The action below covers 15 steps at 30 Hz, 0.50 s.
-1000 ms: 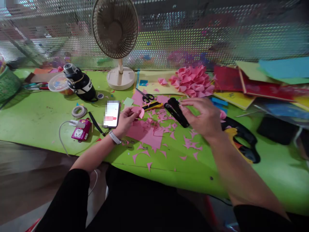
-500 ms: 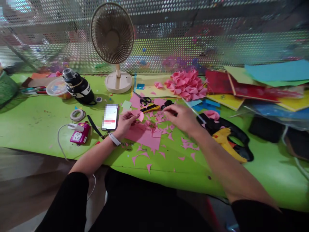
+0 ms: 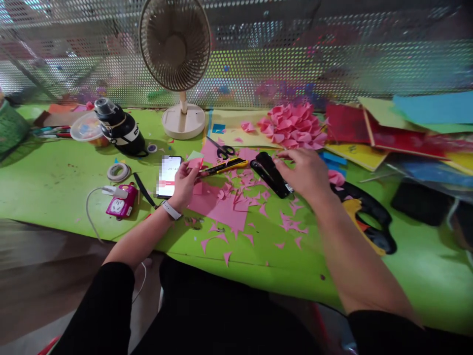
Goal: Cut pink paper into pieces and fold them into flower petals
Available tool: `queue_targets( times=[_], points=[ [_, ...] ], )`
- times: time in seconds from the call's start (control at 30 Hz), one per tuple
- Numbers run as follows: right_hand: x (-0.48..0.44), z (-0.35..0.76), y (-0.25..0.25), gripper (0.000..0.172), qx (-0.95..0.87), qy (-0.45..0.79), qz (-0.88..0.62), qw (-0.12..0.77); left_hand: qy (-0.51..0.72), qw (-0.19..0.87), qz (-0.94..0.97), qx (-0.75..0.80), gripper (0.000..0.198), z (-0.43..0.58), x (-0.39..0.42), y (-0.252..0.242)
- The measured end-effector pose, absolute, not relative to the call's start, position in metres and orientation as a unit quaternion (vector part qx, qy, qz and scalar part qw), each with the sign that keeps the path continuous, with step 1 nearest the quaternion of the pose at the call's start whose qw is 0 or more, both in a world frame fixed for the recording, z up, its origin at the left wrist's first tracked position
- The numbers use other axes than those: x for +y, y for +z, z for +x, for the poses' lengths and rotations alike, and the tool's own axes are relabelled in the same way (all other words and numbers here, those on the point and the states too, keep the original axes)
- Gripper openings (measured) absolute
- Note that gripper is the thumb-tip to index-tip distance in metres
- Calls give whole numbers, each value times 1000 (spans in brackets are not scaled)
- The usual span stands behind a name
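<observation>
Close to the phone (image 3: 172, 172), my left hand (image 3: 185, 183) pinches a small piece of pink paper (image 3: 196, 162) between thumb and fingers. My right hand (image 3: 305, 173) hovers just right of a black stapler (image 3: 271, 175), fingers apart and nothing visible in them. Whether its fingertips touch the stapler I cannot tell. A yellow and black utility knife (image 3: 232, 165) and black scissors (image 3: 224, 149) lie between my hands. Below them, pink paper scraps (image 3: 236, 195) cover part of a pink sheet (image 3: 216, 209). Behind my right hand is a heap of folded pink paper petals (image 3: 293, 123).
A fan (image 3: 184, 122) stands at the back, with a black bottle (image 3: 123, 133) to its left. Left of the phone are a tape roll (image 3: 118, 171) and a purple power adapter (image 3: 121, 202). Coloured sheets (image 3: 421, 116) and a black and yellow tool (image 3: 384, 222) lie right.
My right hand has moved right, uncovering the stapler. My left hand has shifted slightly left and up with the pink paper, which is now turned differently. The view has shifted slightly.
</observation>
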State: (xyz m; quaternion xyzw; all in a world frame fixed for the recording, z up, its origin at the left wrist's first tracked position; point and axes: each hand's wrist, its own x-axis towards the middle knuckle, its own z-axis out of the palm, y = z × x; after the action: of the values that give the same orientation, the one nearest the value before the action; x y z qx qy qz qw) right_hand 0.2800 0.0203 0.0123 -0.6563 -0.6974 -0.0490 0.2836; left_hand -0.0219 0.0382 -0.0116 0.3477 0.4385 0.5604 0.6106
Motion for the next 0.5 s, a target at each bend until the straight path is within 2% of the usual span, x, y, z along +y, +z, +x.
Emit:
queue_targets(
  times=[0.27, 0.5],
  points=[
    [14, 289, 26, 23, -688, -41, -685, 237, 543, 593, 392, 446, 41, -24, 40, -13],
    [11, 286, 32, 20, -688, -40, -683, 241, 543, 586, 404, 445, 42, -24, 42, -15]
  ],
)
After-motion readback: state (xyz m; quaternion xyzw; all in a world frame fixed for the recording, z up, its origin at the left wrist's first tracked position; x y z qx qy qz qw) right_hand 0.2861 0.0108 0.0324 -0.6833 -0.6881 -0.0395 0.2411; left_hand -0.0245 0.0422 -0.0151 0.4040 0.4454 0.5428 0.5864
